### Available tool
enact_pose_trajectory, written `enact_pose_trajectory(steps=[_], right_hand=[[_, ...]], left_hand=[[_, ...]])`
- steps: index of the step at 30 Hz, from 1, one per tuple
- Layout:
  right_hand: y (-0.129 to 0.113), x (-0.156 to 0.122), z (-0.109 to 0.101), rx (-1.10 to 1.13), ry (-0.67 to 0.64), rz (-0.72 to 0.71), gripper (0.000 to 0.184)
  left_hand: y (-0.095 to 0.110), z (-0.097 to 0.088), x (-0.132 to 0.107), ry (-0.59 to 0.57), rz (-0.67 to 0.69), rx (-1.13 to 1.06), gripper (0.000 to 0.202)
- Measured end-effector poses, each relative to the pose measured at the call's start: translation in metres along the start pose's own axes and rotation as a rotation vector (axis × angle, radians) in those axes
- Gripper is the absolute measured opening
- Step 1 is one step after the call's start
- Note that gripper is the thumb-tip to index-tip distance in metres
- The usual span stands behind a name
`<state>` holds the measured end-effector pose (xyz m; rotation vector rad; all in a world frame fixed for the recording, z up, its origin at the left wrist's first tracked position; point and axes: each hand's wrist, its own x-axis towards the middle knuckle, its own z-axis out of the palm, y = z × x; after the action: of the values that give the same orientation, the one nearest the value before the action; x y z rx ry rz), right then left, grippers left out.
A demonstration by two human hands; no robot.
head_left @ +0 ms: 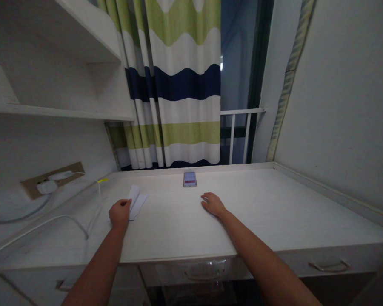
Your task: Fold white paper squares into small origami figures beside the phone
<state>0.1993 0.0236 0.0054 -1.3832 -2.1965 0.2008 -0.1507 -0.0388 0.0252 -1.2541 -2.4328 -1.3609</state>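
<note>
My left hand (120, 213) rests on the white desk (274, 204) with its fingers closed on the near edge of a folded white paper (137, 201). The paper lies on the desk and fans out away from me. My right hand (213, 203) lies flat on the desk top, fingers stretched out, holding nothing. A small phone (190, 179) with a lit screen lies near the back edge of the desk, a little beyond and left of my right hand.
A white cable (44, 223) runs over the desk's left side from a plug in the wall socket (47, 185). Shelves (60, 111) hang above left. A striped curtain (181, 85) and a white rail (242, 112) stand behind. Drawer handles (328, 266) sit below the front edge.
</note>
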Motion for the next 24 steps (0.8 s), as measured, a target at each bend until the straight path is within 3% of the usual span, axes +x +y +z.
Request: enact_pose_trajectory(steps=[14,24], right_hand=[[0.001,0.0016,0.0025,0.009,0.012,-0.003,0.031],[-0.001,0.0015,0.0009,0.022,0.008,0.016,0.032]], left_hand=[[-0.003,0.0027,0.0065,-0.156,0.031,0.078,0.022],[-0.0008,-0.0026,0.0042,0.108,-0.002,0.032,0.029]])
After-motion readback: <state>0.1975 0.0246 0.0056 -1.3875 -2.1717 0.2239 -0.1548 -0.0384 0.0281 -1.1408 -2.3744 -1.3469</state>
